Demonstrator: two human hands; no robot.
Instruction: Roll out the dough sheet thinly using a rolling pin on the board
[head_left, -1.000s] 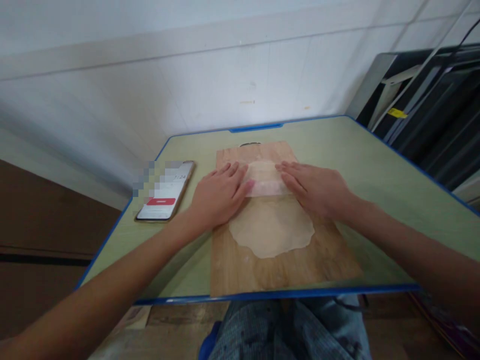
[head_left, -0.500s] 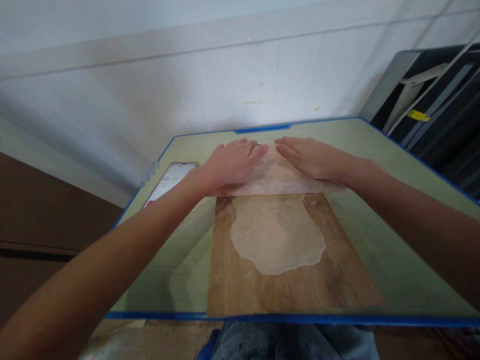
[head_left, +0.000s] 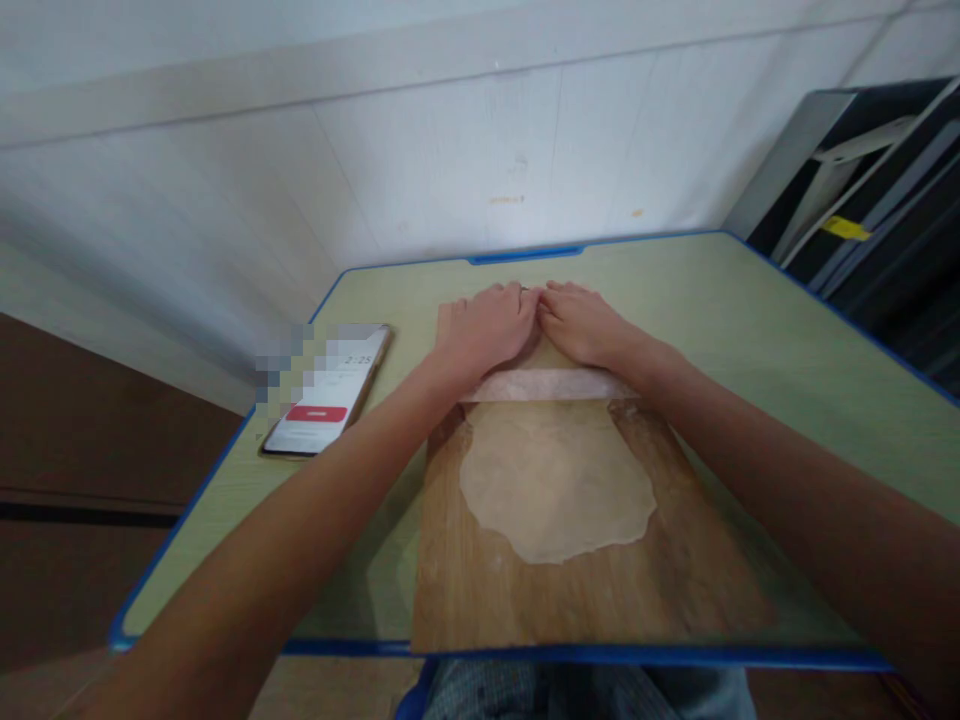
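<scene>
A thin, pale sheet of rolled dough point(head_left: 555, 490) with an uneven edge lies on a wooden board point(head_left: 465, 590). Across its far part runs a whitish, see-through strip point(head_left: 555, 385); whether it is film or something firmer I cannot tell. My left hand point(head_left: 491, 325) and my right hand point(head_left: 589, 325) are palm down at the board's far end, beyond the strip. Their thumbs and forefingers meet in the middle. The fingers of both hands are bent and pressed together, and what lies under them is hidden.
A phone point(head_left: 319, 395) with a lit screen lies left of the board on the pale green table point(head_left: 660, 275), which has a blue rim. A white wall point(head_left: 450, 160) rises behind the table. Dark panels with a yellow tag point(head_left: 846, 228) lean at the right.
My hands have drawn closer together until they touch, and their flat fingers have curled. The wide see-through band under them now shows as a narrower strip. More of the phone shows.
</scene>
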